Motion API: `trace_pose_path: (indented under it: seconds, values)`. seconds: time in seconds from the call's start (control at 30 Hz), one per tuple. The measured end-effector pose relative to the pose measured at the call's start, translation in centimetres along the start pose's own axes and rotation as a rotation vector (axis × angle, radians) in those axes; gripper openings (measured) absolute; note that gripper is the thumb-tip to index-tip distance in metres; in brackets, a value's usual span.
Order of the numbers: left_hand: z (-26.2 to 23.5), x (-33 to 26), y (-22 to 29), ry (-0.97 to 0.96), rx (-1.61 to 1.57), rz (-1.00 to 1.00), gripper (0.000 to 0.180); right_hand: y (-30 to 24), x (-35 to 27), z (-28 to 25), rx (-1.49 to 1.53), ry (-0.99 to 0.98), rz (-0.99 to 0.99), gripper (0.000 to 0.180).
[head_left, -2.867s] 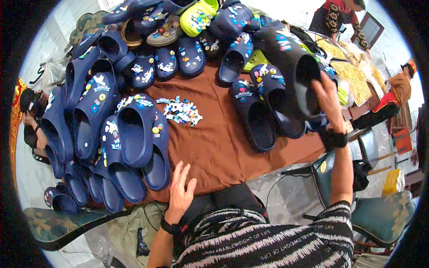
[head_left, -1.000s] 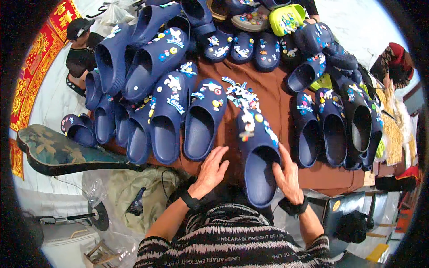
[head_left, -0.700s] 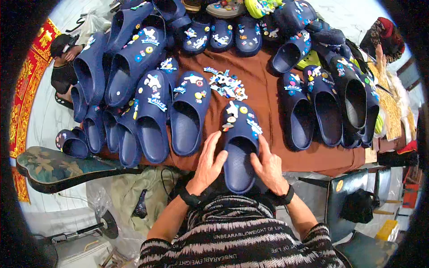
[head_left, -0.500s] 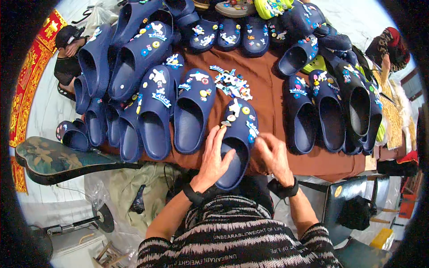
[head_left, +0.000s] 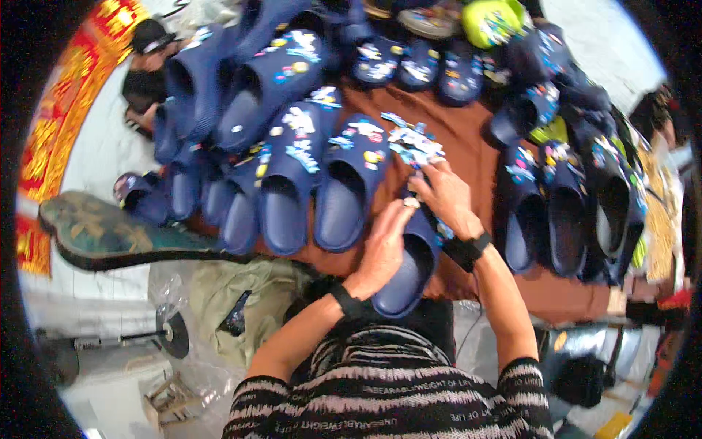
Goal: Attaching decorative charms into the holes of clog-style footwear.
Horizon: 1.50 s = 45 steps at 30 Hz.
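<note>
A navy blue clog lies at the table's front edge, its heel toward me and tilted a little. My left hand grips its left side, the fingertips up by a small pale charm on its upper. Over the toe reaches my right hand, fingers bent and drawn together at the near edge of a loose pile of white and blue charms. Whatever those fingers pinch is hidden, and the picture is smeared. The right hand and wrist cover most of the clog's decorated front.
Navy clogs with charms crowd the left, one clog close beside my left hand. More stand on the right, including a dark clog. A lime green clog sits at the back. A brown cloth covers the table. A person sits far left.
My right hand has moved from beside the clog's right side forward over its toe to the charm pile. My left hand still holds the clog. The whole view has shifted and blurred.
</note>
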<state>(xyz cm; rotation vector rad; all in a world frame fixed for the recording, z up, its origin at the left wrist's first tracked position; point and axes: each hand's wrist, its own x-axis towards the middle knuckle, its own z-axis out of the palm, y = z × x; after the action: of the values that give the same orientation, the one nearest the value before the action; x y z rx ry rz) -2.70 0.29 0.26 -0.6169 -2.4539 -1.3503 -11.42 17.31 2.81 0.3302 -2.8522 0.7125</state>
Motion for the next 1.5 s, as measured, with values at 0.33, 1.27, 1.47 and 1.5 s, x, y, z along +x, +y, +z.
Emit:
trace_pose_path:
  seconds: [0.33, 1.27, 1.47, 1.5]
  values:
    - [-0.4, -0.7, 0.0, -0.057, -0.125, -0.071, 0.068, 0.0, 0.1, -0.3, 0.263, -0.016, -0.006, 0.02]
    - [1.7, 0.0, -0.1, -0.022, -0.131, -0.128, 0.065, 1.1, -1.6, -1.4, 0.153, -0.128, -0.006, 0.029]
    - [1.3, -0.1, -0.2, -0.015, -0.128, -0.107, 0.063, 0.7, -1.5, -1.1, 0.098, -0.091, 0.083, 0.032]
    - [1.2, -0.2, -0.2, -0.013, -0.126, -0.11, 0.063, 1.2, -1.3, -0.9, 0.099, -0.094, 0.08, 0.032]
